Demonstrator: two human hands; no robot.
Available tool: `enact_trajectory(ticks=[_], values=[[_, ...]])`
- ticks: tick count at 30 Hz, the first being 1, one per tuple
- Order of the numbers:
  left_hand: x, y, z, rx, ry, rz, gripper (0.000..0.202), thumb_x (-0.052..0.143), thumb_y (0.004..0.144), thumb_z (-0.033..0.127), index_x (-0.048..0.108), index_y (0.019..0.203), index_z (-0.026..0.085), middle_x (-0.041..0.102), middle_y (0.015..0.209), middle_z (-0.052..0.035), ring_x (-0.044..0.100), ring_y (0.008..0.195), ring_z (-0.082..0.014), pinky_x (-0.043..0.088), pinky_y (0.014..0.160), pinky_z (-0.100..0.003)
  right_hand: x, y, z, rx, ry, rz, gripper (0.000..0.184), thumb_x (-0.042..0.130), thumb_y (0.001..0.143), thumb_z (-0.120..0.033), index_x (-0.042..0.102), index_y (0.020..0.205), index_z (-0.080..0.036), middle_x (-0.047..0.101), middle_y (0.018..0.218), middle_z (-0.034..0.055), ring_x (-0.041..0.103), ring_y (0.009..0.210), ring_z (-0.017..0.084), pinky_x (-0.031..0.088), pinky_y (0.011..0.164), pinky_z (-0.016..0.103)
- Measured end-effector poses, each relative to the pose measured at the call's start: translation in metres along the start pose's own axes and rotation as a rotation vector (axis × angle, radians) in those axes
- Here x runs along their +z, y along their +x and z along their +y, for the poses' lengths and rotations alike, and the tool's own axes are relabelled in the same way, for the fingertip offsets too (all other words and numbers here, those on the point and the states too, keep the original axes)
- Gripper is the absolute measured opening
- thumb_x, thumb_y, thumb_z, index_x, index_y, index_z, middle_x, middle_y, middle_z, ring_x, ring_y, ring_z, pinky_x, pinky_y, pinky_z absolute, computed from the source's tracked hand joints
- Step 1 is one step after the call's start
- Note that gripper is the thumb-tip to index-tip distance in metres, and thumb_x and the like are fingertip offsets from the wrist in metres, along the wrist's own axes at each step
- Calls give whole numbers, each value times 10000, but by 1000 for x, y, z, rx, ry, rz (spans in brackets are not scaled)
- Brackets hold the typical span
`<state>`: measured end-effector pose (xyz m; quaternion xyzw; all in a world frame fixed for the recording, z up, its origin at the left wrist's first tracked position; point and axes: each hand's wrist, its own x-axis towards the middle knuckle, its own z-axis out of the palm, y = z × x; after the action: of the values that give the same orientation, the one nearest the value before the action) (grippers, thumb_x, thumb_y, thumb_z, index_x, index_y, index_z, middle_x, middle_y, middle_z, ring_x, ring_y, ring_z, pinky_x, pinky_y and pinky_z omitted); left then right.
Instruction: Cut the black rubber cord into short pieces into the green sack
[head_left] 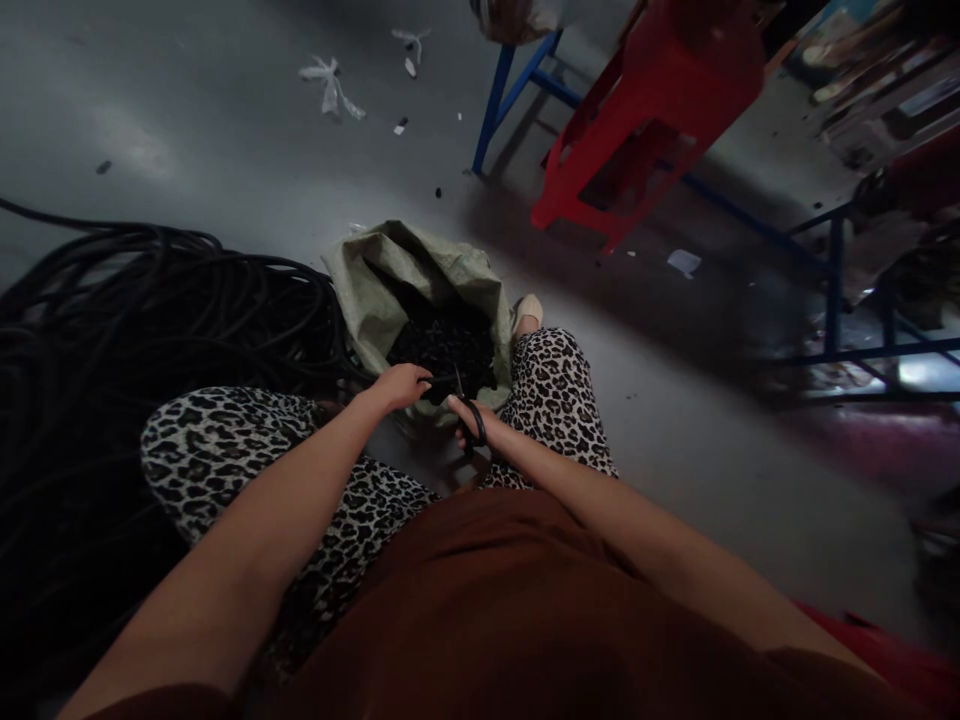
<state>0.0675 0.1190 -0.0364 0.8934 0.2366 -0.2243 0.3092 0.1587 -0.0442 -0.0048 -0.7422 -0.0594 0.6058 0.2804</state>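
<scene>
My left hand is closed on a thin black strip whose end points to the right. Just beside it, my right hand grips a pair of scissors with black handles. The scissor blades reach up to the strip's end; whether they touch it I cannot make out. Both hands are over the near rim of a pale green woven sack. Inside the open sack lies a heap of small black pieces.
Long black tubing or cord lies piled on the left. A red plastic stool and blue metal frames stand ahead on the right. Scraps such as a white plastic strip litter the grey floor.
</scene>
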Motion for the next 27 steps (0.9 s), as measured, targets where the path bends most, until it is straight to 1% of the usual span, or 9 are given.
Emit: enact_trajectory(ticks=[5, 7, 14, 17, 21, 27], values=[[-2, -1, 1, 12, -13, -18, 355, 469, 854, 302, 670, 1144, 264, 696, 1127, -6, 621, 1040, -183, 453, 867, -228, -2, 4, 3, 11, -8, -4, 483, 454, 921, -575, 545, 1073, -126, 524, 486, -43, 508, 336, 87, 414, 336, 157], [-2, -1, 1, 23, -21, -19, 353, 468, 852, 302, 674, 1137, 267, 698, 1121, -5, 622, 1037, -184, 453, 866, -229, -2, 4, 4, 8, -13, -3, 491, 450, 919, -582, 543, 1078, -126, 524, 479, -44, 507, 331, 87, 411, 335, 156], [1, -1, 1, 30, 7, -24, 347, 465, 854, 305, 676, 1128, 268, 707, 1090, -10, 629, 1006, -183, 455, 828, -226, -4, -3, 1, -44, -53, 30, 360, 434, 971, -463, 551, 935, -124, 457, 402, -66, 465, 290, 83, 370, 296, 143], [3, 0, 3, 28, 14, -20, 345, 463, 857, 317, 675, 1126, 269, 713, 1065, -14, 635, 977, -188, 460, 797, -234, -4, -2, 2, -35, -63, 58, 330, 448, 970, -432, 541, 874, -131, 436, 395, -75, 442, 275, 72, 352, 283, 136], [5, 0, 4, 20, 13, -28, 337, 468, 856, 321, 679, 1115, 281, 713, 1063, -11, 635, 979, -190, 460, 792, -234, -3, 1, 6, -36, -68, 69, 301, 470, 961, -382, 535, 797, -138, 407, 384, -82, 414, 265, 61, 351, 280, 132], [6, 0, 3, -4, 16, -44, 332, 489, 843, 315, 686, 1110, 297, 713, 1063, -11, 630, 996, -195, 461, 815, -239, -3, 3, 11, -28, -116, 57, 297, 493, 941, -370, 520, 743, -150, 385, 357, -81, 406, 260, 71, 335, 276, 134]])
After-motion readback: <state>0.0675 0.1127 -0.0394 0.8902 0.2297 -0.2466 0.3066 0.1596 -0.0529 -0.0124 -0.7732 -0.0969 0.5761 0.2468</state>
